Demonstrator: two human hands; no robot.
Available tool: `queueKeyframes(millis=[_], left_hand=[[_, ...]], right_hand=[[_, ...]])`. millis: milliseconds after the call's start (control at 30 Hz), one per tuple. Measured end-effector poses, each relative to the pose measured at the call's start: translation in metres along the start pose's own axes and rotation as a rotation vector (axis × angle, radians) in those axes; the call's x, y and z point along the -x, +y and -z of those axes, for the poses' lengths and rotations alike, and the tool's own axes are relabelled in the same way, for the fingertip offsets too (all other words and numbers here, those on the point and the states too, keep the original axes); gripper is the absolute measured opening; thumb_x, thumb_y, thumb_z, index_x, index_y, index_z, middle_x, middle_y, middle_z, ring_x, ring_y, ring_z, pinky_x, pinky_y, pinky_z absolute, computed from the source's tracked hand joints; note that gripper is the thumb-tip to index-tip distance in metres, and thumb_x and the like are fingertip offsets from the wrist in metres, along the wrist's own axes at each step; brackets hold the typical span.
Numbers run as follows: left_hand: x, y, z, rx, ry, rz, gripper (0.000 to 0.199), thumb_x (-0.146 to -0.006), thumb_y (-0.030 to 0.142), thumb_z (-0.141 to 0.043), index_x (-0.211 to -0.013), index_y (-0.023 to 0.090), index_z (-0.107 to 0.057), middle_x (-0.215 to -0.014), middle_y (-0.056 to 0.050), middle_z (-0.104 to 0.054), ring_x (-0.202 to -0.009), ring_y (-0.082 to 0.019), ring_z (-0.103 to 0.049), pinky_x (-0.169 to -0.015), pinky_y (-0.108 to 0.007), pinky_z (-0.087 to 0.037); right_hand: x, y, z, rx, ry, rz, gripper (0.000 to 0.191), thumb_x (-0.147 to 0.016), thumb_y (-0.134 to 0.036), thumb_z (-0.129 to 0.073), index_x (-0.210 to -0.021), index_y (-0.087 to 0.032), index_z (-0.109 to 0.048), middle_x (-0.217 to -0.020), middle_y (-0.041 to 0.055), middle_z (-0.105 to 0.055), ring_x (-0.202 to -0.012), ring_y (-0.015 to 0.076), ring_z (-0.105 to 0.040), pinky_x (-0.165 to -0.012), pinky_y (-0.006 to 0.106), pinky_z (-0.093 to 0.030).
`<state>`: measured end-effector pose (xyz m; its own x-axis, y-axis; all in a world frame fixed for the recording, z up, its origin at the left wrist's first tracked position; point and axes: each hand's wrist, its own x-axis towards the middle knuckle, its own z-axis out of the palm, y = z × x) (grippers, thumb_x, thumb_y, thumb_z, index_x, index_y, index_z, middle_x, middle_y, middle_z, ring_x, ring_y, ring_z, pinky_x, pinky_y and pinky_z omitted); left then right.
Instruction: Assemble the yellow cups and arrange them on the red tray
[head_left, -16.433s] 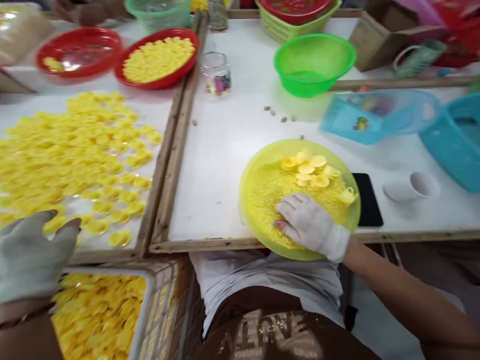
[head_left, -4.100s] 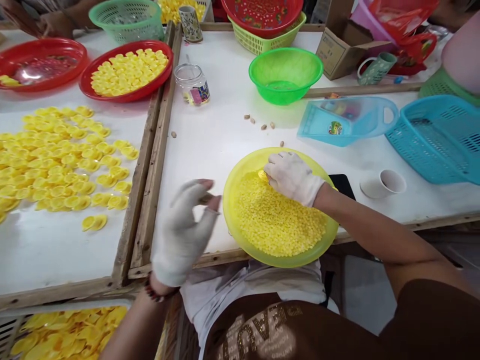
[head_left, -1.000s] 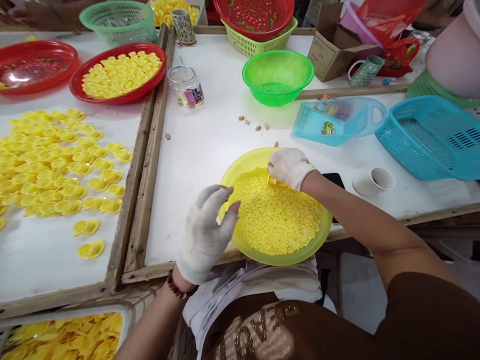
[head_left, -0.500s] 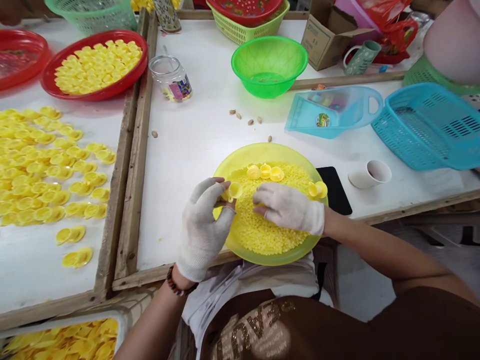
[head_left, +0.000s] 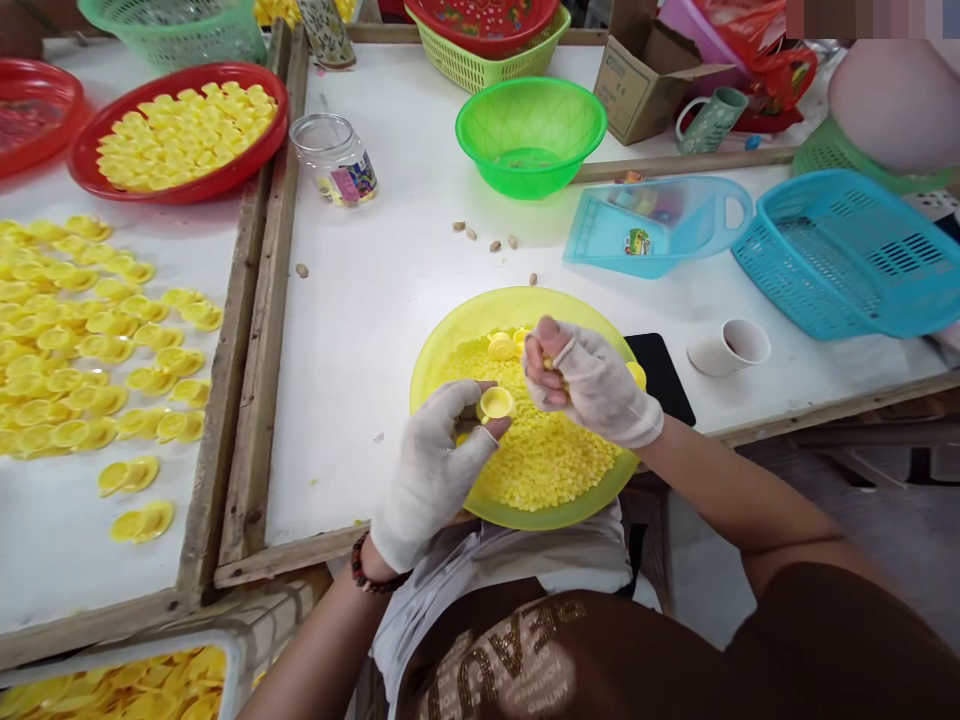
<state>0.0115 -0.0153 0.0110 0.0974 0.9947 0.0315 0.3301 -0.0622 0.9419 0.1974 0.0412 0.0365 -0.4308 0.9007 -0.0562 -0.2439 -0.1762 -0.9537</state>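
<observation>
Yellow cup (head_left: 496, 404) pinched in left hand (head_left: 439, 455), mouth up; right hand (head_left: 592, 385) just rightward, fingers curled, grip unclear.

Plenty of colour is showing across the far side!
A bright green bowl (head_left: 525, 182) is sitting in the middle; beyond it, a red bowl (head_left: 487, 20) is nesting in a lime basket (head_left: 495, 68). Over right, a cardboard box (head_left: 626, 95) is gaping open beside a green mug (head_left: 716, 122); nearer, a blue scoop (head_left: 600, 240) is lying just left of a blue basket (head_left: 840, 275), and a white cup (head_left: 709, 352) is sitting nearer still. Over left, a clear jar (head_left: 335, 160) is standing.
</observation>
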Motion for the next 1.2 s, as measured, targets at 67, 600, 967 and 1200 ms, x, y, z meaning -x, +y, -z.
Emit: queueKeyframes(millis=[67,600,967,1200], left_hand=[[-0.001,0.000,-0.009,-0.129,-0.015,-0.083,0.020,-0.088,0.027,-0.070,-0.105,0.018,-0.068,-0.096,-0.004,-0.072,-0.083,-0.017,-0.064,-0.075,-0.030,-0.051],[0.000,-0.003,-0.021,-0.179,-0.051,-0.122,0.011,-0.090,0.024,-0.066,-0.099,0.018,-0.062,-0.088,-0.002,-0.068,-0.077,-0.015,-0.063,-0.073,-0.029,-0.052],[0.002,-0.004,-0.021,-0.207,-0.005,-0.182,0.020,-0.088,0.022,-0.069,-0.107,0.019,-0.064,-0.101,-0.005,-0.070,-0.089,-0.018,-0.066,-0.082,-0.033,-0.054],[0.001,-0.005,-0.022,-0.238,-0.027,-0.200,0.013,-0.088,0.023,-0.068,-0.101,0.019,-0.065,-0.093,-0.004,-0.070,-0.082,-0.017,-0.065,-0.076,-0.032,-0.053]], right_hand=[[-0.007,-0.006,-0.010,-0.120,0.032,0.029,0.050,-0.094,-0.067,-0.058,-0.076,-0.022,-0.048,-0.059,-0.0087,-0.036,-0.044,0.0060,-0.031,-0.043,0.023,-0.024],[-0.016,0.001,-0.022,-0.164,0.076,0.134,0.053,-0.090,-0.073,-0.059,-0.076,-0.023,-0.049,-0.061,-0.0077,-0.036,-0.047,0.0073,-0.039,-0.045,0.024,-0.032],[-0.009,0.005,-0.016,-0.116,0.110,0.214,0.044,-0.093,-0.065,-0.063,-0.085,-0.024,-0.052,-0.063,-0.0077,-0.042,-0.047,0.0073,-0.038,-0.045,0.024,-0.033],[-0.011,0.017,-0.022,-0.157,0.089,0.228,0.041,-0.092,-0.061,-0.067,-0.085,-0.024,-0.050,-0.066,-0.0077,-0.042,-0.049,0.0070,-0.041,-0.048,0.024,-0.038]])
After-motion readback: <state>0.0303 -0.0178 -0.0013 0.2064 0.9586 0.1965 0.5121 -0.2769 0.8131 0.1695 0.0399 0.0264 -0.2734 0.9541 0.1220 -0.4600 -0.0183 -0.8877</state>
